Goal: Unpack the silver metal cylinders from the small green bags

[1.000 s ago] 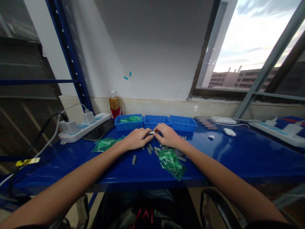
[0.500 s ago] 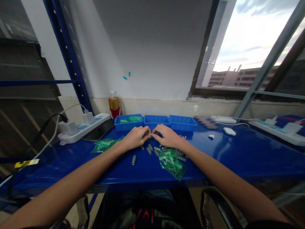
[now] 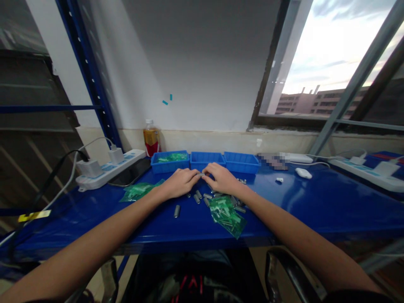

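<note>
My left hand (image 3: 182, 182) and my right hand (image 3: 221, 179) meet over the middle of the table, fingers closed. Between their fingertips is a small silvery metal piece (image 3: 201, 174), pinched from both sides; its exact kind is too small to tell. Several grey metal cylinders (image 3: 197, 198) lie below the hands, one cylinder (image 3: 177, 211) apart toward the front. A green plastic bag (image 3: 227, 216) with metal pins in it lies by my right wrist. Small shiny parts (image 3: 242, 181) sit just behind that wrist, partly hidden.
Behind my hands stand three blue bins: a left bin (image 3: 170, 167) holding green bags, a middle bin (image 3: 207, 156) and a right bin (image 3: 242, 169). Another green bag (image 3: 139, 191), a phone (image 3: 131, 172), a power strip (image 3: 104, 176) and a bottle (image 3: 152, 141) are leftward. An earbud case (image 3: 303, 173) lies right.
Both hands stay together at the same place. The fingers of my left hand have straightened slightly, and the small metal piece has shifted a little up and to the right.
</note>
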A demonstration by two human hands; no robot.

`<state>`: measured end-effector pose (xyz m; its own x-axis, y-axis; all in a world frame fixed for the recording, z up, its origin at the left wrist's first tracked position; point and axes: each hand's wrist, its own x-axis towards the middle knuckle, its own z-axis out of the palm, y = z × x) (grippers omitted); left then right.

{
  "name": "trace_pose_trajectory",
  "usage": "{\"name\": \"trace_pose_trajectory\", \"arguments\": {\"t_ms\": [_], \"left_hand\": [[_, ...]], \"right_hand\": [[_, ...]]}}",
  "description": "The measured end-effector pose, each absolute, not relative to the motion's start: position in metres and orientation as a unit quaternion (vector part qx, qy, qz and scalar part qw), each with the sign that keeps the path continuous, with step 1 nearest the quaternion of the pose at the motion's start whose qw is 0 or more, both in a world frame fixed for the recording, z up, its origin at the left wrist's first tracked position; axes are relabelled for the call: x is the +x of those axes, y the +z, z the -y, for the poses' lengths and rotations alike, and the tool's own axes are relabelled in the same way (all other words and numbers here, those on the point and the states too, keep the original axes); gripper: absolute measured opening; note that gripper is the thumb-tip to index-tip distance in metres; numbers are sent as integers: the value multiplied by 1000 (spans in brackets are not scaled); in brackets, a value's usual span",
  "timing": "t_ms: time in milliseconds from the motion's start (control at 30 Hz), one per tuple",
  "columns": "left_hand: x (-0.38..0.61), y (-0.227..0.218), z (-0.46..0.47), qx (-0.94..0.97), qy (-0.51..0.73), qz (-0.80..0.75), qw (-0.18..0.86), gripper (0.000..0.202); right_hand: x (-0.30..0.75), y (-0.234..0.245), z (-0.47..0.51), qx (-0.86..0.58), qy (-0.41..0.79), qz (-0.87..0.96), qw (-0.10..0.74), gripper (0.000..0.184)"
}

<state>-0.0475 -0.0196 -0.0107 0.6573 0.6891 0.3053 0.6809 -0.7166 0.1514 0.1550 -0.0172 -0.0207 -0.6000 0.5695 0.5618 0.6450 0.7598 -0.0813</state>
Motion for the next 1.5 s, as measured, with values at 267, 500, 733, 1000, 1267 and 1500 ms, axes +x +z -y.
{"name": "trace_pose_trajectory", "arguments": {"t_ms": [267,500,733,1000,1267,1500], "left_hand": [[-49,-14,15,911,195,-364,-13,24],[-50,-18,12,906,238,-350,0,19],[-47,-11,17,906,212,-366,-2,35],[-49,-15,13,901,238,-363,-2,22],[-51,-16,10,883,308,-352,34,13],[-50,-16,13,891,294,-345,32,18]], "right_hand": [[154,-19,20,-352,-42,890,287,19],[153,-20,18,-359,-42,895,260,22],[153,-19,20,-351,-51,890,288,13],[154,-19,20,-341,-37,885,313,14],[151,-15,20,-354,-9,880,316,20],[152,-16,19,-337,-31,883,326,12]]}}
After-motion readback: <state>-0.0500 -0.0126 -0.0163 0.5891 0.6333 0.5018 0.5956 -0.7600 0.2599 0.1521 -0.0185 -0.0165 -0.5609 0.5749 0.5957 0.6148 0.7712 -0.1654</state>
